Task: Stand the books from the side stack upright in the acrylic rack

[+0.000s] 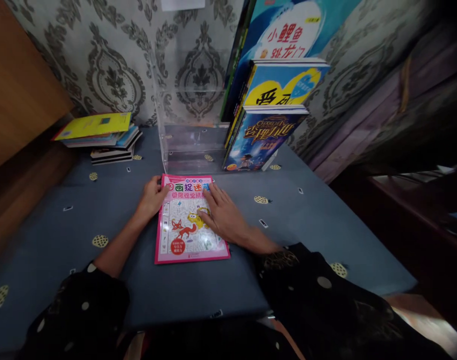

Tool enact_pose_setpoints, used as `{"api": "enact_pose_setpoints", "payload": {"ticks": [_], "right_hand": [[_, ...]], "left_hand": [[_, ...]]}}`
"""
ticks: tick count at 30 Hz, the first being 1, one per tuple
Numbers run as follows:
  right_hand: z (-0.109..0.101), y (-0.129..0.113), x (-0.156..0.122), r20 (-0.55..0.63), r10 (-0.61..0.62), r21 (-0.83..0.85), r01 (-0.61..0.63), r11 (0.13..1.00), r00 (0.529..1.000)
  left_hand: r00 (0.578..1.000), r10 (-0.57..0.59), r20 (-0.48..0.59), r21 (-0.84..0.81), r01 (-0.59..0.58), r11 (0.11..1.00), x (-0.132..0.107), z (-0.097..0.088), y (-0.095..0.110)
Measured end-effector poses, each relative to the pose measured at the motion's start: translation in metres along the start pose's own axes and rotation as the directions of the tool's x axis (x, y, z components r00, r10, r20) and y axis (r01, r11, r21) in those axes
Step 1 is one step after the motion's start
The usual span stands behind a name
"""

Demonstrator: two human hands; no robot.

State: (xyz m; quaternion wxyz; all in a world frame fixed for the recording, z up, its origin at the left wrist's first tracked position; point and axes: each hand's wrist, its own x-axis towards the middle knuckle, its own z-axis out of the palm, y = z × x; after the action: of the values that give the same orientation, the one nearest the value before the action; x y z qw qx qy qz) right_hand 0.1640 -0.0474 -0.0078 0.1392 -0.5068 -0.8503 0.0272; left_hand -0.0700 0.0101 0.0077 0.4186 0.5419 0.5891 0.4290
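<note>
At the edges of one glossy, pink-bordered paperback picture book, we have two bare hands. Our left hand grasps its upper left edge, thumb on the cover; we cannot tell how far the fingers reach beneath. Our right hand is unclenched, laid over the upper right of the cover with its fingers extended. We count one red fox, one yellow striped cat partly under the right thumb, and one round red badge on that cover.

The book lies flat near the middle of the bench, which wears a blue-grey cloth printed with several pale yellow pineapples. Two black sleeves with pale dots, the left sleeve and the right sleeve, cover our forearms.

Just beyond the book's top edge stands one clear plastic rack. On its right side we see three covers in tiers: one dark blue book in front, one blue-and-yellow book in the middle, one tall teal book behind; more spines sit behind them, too dim to count.

Farther left we see one uneven pile, topped by one yellow book. One grey damask-patterned wall backs everything.
</note>
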Motion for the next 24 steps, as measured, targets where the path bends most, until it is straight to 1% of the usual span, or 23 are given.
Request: {"api": "enact_pose_setpoints", "payload": {"ticks": [1, 2, 3, 4, 5, 6, 7, 8, 9, 11, 14, 17, 20, 24], "right_hand": [[0.0, 0.001, -0.001, -0.011, -0.012, 0.013, 0.012, 1.0, 1.0], [0.001, 0.003, -0.002, -0.026, -0.023, 0.028, 0.023, 0.999, 0.999], [0.001, 0.005, -0.002, -0.04, -0.033, 0.045, 0.034, 0.998, 0.999], [0.002, 0.007, -0.002, -0.051, -0.043, 0.065, 0.046, 0.997, 0.998], [0.002, 0.009, -0.002, -0.058, -0.054, 0.086, 0.059, 0.995, 0.997], [0.002, 0.012, -0.003, -0.064, -0.066, 0.109, 0.072, 0.991, 0.996], [0.001, 0.014, -0.004, -0.067, -0.078, 0.133, 0.086, 0.987, 0.995], [0.0, 0.017, -0.005, -0.071, -0.088, 0.158, 0.098, 0.982, 0.994], [-0.001, 0.02, -0.006, -0.075, -0.097, 0.184, 0.109, 0.977, 0.992], [-0.004, 0.026, -0.009, -0.08, -0.11, 0.239, 0.126, 0.963, 0.991], [-0.008, 0.034, -0.013, -0.077, -0.134, 0.318, 0.152, 0.936, 0.988], [-0.011, 0.038, -0.015, -0.059, -0.149, 0.359, 0.16, 0.919, 0.987], [-0.013, 0.037, -0.016, -0.045, -0.143, 0.375, 0.149, 0.915, 0.989], [-0.017, 0.035, -0.016, -0.037, -0.152, 0.401, 0.154, 0.903, 0.988]], "left_hand": [[0.999, 0.036, -0.024, 0.097, -0.033, 0.995, -0.004, -0.001, 0.004], [0.995, 0.088, -0.041, 0.244, -0.075, 0.967, -0.009, -0.001, 0.008], [0.988, 0.147, -0.045, 0.422, -0.115, 0.899, -0.014, -0.001, 0.012], [0.978, 0.205, -0.031, 0.598, -0.146, 0.788, -0.018, 0.0, 0.015], [0.967, 0.255, -0.005, 0.741, -0.168, 0.65, -0.022, 0.001, 0.018], [0.957, 0.29, 0.027, 0.832, -0.182, 0.524, -0.025, 0.002, 0.019], [0.948, 0.314, 0.053, 0.875, -0.195, 0.442, -0.027, 0.003, 0.019], [0.938, 0.338, 0.077, 0.894, -0.215, 0.392, -0.027, 0.005, 0.019], [0.926, 0.362, 0.102, 0.9, -0.241, 0.363, -0.027, 0.006, 0.017], [0.905, 0.402, 0.141, 0.893, -0.291, 0.342, -0.024, 0.008, 0.012], [0.882, 0.44, 0.167, 0.87, -0.342, 0.354, -0.019, 0.01, 0.004], [0.862, 0.472, 0.182, 0.847, -0.381, 0.37, -0.019, 0.016, 0.0], [0.837, 0.503, 0.218, 0.828, -0.431, 0.358, -0.02, 0.025, 0.002], [0.802, 0.512, 0.309, 0.798, -0.511, 0.32, -0.018, 0.037, 0.008]]}}
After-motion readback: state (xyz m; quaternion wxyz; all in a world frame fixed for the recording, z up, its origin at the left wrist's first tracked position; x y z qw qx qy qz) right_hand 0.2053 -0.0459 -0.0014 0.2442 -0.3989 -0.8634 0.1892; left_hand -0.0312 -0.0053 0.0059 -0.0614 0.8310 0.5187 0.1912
